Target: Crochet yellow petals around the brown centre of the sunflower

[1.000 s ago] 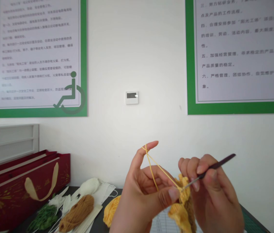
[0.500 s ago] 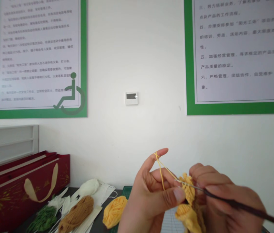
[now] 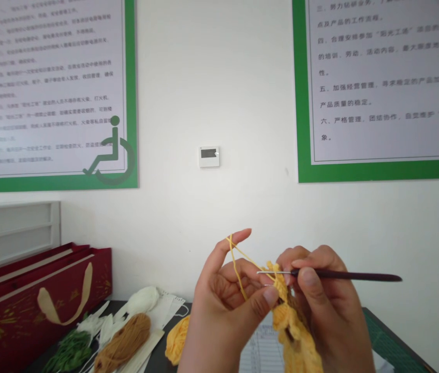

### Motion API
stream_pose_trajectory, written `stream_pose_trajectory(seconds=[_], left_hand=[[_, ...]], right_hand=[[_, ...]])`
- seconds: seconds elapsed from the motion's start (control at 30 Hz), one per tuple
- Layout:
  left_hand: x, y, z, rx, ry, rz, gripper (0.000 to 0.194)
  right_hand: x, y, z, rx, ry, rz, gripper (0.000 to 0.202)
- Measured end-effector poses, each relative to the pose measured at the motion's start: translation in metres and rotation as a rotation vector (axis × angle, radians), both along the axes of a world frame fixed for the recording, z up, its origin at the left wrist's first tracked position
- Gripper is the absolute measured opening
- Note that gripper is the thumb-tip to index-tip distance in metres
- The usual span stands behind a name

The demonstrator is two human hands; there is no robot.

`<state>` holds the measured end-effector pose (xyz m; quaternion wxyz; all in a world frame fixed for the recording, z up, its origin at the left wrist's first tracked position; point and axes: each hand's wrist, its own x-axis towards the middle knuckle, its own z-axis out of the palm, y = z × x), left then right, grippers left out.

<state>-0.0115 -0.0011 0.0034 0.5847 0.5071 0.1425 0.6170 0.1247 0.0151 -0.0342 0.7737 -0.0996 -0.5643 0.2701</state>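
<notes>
My left hand [image 3: 227,305] pinches the upper edge of a yellow crocheted piece [image 3: 297,331] between thumb and fingers. Its index finger is raised, with yellow yarn [image 3: 235,264] looped around it and running down to the stitches. My right hand [image 3: 324,295] grips a crochet hook [image 3: 355,276] with a dark handle and a thin metal shaft. The hook lies nearly level, its tip pointing left across the top of the crocheted piece. The piece hangs down between both hands, partly hidden by the fingers.
On the dark table sit a yellow yarn ball [image 3: 176,339], a brown skein [image 3: 124,342], green yarn [image 3: 70,352] and white yarn [image 3: 142,303]. Red gift bags [image 3: 48,311] stand at left. A green cutting mat [image 3: 390,342] and a printed sheet [image 3: 262,347] lie beneath my hands.
Both hands have shifted left and slightly up. The hook has swung from a slant down to the right to nearly level, and more of the cutting mat shows at right.
</notes>
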Motion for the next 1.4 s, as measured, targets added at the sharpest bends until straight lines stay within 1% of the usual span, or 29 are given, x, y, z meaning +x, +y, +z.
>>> stream_pose_trajectory(seconds=[0.1, 0.17, 0.3, 0.47, 0.77, 0.87, 0.97, 1.03, 1.1, 1.13, 1.2, 1.23, 1.27, 1.3, 1.33, 1.37, 1.4], left_hand=[[-0.001, 0.001, 0.000, -0.010, 0.012, -0.021, 0.079], [-0.001, 0.001, 0.000, -0.017, 0.015, -0.035, 0.080], [-0.002, 0.002, 0.000, -0.025, 0.016, -0.061, 0.083], [-0.003, 0.003, -0.001, -0.007, 0.016, -0.071, 0.087], [-0.004, 0.002, 0.001, 0.001, 0.016, -0.093, 0.103], [-0.005, 0.001, 0.002, 0.010, 0.029, -0.080, 0.111], [-0.004, -0.001, 0.003, 0.018, 0.049, -0.035, 0.114], [-0.002, -0.005, 0.004, 0.019, 0.067, 0.015, 0.112], [0.001, -0.009, 0.003, 0.022, 0.075, 0.077, 0.107], [0.003, -0.011, 0.003, 0.020, 0.067, 0.107, 0.105], [0.005, -0.012, 0.002, -0.004, 0.031, 0.125, 0.102], [0.005, -0.012, 0.002, -0.028, 0.009, 0.097, 0.101], [0.004, -0.011, 0.002, -0.058, -0.006, 0.046, 0.102], [0.004, -0.009, 0.002, -0.089, -0.014, -0.022, 0.103], [0.003, -0.008, 0.002, -0.112, -0.013, -0.085, 0.104], [0.002, -0.007, 0.002, -0.123, -0.006, -0.127, 0.105], [0.001, -0.006, 0.002, -0.120, 0.002, -0.141, 0.105]], right_hand=[[-0.002, -0.004, 0.001, -0.020, 0.030, -0.085, 0.009], [-0.003, -0.006, 0.003, -0.037, 0.042, -0.105, 0.010], [-0.003, -0.005, 0.005, 0.017, 0.007, -0.101, 0.007], [0.001, -0.002, 0.005, 0.047, -0.012, -0.117, 0.008], [0.000, -0.005, 0.007, 0.025, -0.028, -0.117, 0.010], [0.003, -0.004, 0.009, 0.049, -0.087, -0.117, 0.009], [0.012, -0.005, 0.012, 0.041, -0.188, -0.162, 0.007], [0.018, -0.006, 0.013, 0.094, -0.293, -0.248, 0.009], [0.020, -0.007, 0.011, 0.247, -0.393, -0.440, 0.010], [0.019, -0.008, 0.009, 0.351, -0.425, -0.566, 0.017], [0.013, -0.007, 0.005, 0.553, -0.389, -0.802, 0.036], [0.008, -0.005, 0.003, 0.594, -0.327, -0.859, 0.042], [0.004, -0.004, 0.002, 0.606, -0.182, -0.881, 0.040], [0.000, -0.002, 0.001, 0.626, -0.045, -0.841, 0.033], [-0.003, 0.000, 0.002, 0.575, -0.041, -0.703, 0.022], [-0.005, 0.001, 0.004, 0.473, -0.036, -0.546, 0.010], [-0.005, 0.003, 0.006, 0.391, -0.033, -0.397, 0.003]])
